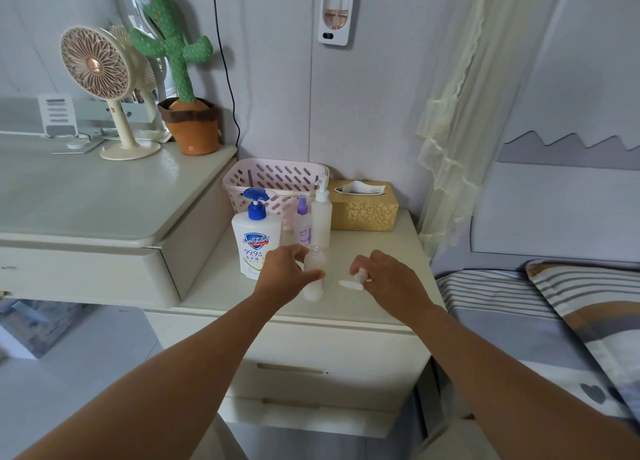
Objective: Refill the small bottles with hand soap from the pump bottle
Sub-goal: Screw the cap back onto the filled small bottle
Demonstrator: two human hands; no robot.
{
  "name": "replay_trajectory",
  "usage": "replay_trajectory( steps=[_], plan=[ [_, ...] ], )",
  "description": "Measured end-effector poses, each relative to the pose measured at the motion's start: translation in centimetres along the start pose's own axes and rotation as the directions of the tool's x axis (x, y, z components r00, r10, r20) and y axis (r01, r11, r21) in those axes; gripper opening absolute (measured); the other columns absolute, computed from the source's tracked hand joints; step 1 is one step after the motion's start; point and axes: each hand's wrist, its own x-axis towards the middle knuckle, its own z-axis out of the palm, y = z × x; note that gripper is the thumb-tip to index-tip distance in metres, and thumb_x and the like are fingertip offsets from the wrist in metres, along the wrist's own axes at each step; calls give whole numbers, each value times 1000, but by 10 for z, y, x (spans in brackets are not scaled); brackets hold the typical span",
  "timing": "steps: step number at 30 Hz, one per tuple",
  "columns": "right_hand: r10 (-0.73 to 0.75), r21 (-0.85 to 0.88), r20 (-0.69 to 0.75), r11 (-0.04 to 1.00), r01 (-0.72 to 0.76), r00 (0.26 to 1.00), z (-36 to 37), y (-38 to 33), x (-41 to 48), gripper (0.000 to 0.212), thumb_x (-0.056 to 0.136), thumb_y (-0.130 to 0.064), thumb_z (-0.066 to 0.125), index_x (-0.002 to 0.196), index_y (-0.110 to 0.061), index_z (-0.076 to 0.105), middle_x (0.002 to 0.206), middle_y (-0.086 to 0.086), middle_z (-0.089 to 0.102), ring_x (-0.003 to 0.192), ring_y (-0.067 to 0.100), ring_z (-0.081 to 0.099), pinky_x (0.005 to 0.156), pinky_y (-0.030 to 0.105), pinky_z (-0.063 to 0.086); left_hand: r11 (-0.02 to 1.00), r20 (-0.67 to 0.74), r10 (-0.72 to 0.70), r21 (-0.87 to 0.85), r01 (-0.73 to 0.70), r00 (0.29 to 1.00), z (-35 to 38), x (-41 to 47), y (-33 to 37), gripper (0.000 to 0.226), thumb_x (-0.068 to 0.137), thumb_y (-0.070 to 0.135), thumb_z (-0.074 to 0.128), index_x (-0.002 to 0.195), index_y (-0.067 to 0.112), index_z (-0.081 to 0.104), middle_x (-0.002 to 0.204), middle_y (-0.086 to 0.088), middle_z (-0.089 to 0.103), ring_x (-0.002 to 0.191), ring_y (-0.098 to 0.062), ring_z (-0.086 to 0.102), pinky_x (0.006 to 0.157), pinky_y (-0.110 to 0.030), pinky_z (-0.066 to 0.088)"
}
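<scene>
1. A small frosted bottle is held upright by the left hand. The fingers and thumb are curled round its middle.
2. The bottom of this bottle is set on the counter, near the front edge. Its bare neck can be seen above the fingers.
3. A small white pump top is pinched in the curled fingers of the right hand. Its long white end is pointed left, low over the counter.
4. The two hands are kept close together, but they are not touching. The pump top is just to the right of the small frosted bottle.
5. The big white pump bottle of hand soap is placed just to the left of the left hand. A blue pump is fitted on top, and a blue label is seen on the front.
6. Two more bottles are stood side by side behind the hands: a small one with a purple top and a tall frosted one with a white pump.
7. A pink basket with slots is set at the back of the counter, by the wall. A gold tissue box is placed to its right.
8. A higher counter is seen on the left. A cream fan and a green toy cactus in an orange pot are stood on it.
9. A bed with a striped cover is seen on the right, and a pale curtain is hung beside it.
</scene>
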Motion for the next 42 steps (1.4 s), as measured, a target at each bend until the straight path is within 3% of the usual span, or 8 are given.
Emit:
replay_trajectory(
  steps=[5, 12, 16, 19, 23, 27, 33, 42],
  plan=[
    [53, 76, -162, 996, -41, 985, -7, -4, -1, 16, 92, -26, 54, 107, -22, 56, 89, -2, 56, 76, 17, 56, 64, 32, 50, 1000, 3, -5, -4, 5, 1000, 0, -1, 1, 49, 72, 31, 80, 113, 9, 64, 107, -3, 67, 84, -12, 56, 78, -23, 45],
    [225, 412, -290, 907, -91, 930, -26, -11, 3, 18, 92, -26, 58, 105, -13, 57, 95, -3, 51, 80, 15, 55, 68, 31, 50, 1000, -2, -6, -2, 6, 1000, 0, -2, 1, 49, 71, 32, 81, 112, 9, 65, 104, -2, 67, 82, -12, 56, 73, -21, 42],
    [314, 580, -401, 814, -27, 860, -47, -24, 8, 10, 93, -20, 57, 90, -11, 55, 76, -3, 60, 67, 6, 56, 57, 16, 44, 1000, -5, -4, -10, 4, 1000, 0, -3, 2, 49, 70, 31, 81, 112, 9, 65, 104, -3, 67, 83, -13, 57, 74, -22, 43],
    [328, 679, -420, 733, 53, 846, -61, -36, 16, 12, 94, -19, 56, 94, -7, 57, 73, -10, 58, 65, -2, 55, 59, 9, 41, 1000, -6, -5, -23, 5, 1000, -1, -3, 2, 50, 71, 30, 81, 113, 8, 65, 106, -3, 67, 84, -13, 56, 76, -23, 44],
    [301, 735, -414, 668, 120, 859, -69, -46, 23, 23, 94, -26, 55, 108, -8, 60, 93, 4, 67, 87, 18, 64, 75, 29, 54, 999, -4, -12, -33, 12, 1000, 0, -4, 2, 50, 71, 29, 80, 114, 9, 64, 107, -3, 67, 84, -13, 56, 76, -23, 44],
    [324, 767, -375, 635, 94, 868, -68, -51, 28, 22, 94, -25, 56, 108, -8, 59, 95, 7, 67, 91, 22, 65, 80, 43, 57, 999, -1, -19, -44, 19, 1000, 0, -5, 2, 50, 71, 30, 80, 114, 9, 64, 107, -2, 66, 85, -13, 57, 77, -23, 45],
    [302, 782, -319, 619, 70, 898, -65, -62, 35, 20, 94, -23, 57, 107, -8, 59, 99, 6, 68, 92, 19, 66, 83, 45, 56, 999, 3, -17, -45, 18, 1000, 0, -4, 2, 49, 69, 31, 82, 111, 10, 66, 103, -2, 67, 82, -13, 58, 74, -23, 45],
    [250, 677, -323, 735, 39, 913, -64, -70, 49, 19, 93, -23, 58, 100, -5, 58, 81, -18, 60, 75, -12, 59, 66, 7, 44, 999, -8, -9, -51, 8, 1000, 0, -4, -1, 45, 68, 31, 82, 106, 12, 67, 95, 3, 66, 78, -12, 58, 71, -22, 44]
  ],
)
